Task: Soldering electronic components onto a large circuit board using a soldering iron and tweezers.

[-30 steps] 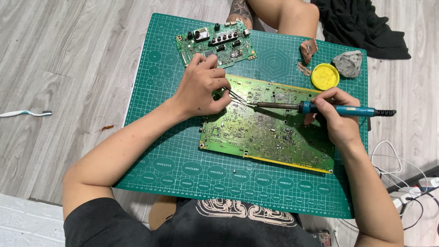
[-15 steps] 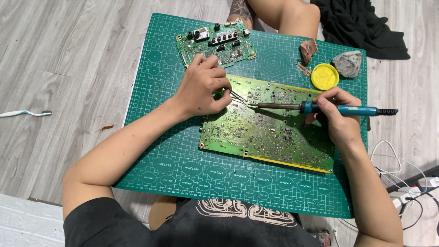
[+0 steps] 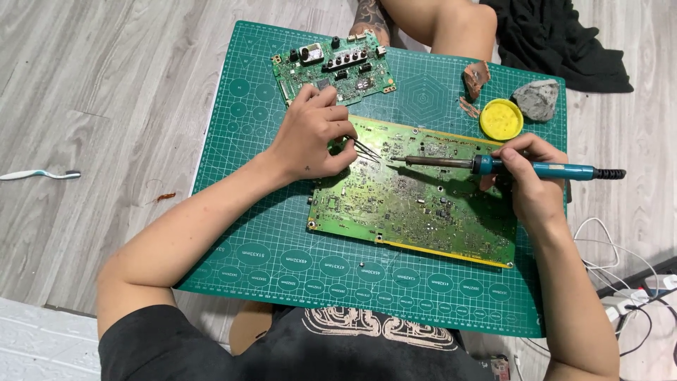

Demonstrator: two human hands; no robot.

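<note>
On the gridded green cutting mat [image 3: 268, 261] lies a large flat circuit board [image 3: 416, 201]. Her left hand [image 3: 310, 137] pinches thin metal tweezers [image 3: 367, 149] against it; the right hand [image 3: 532, 183] grips a blue-handled soldering iron [image 3: 493, 166], tip near the tweezers.

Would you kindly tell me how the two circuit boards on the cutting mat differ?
The large circuit board is far bigger than the small circuit board. The large one lies mid-mat under the tweezers and soldering iron; the small one sits untouched at the far edge, carrying taller dark parts. Both are green and lie flat.
</note>
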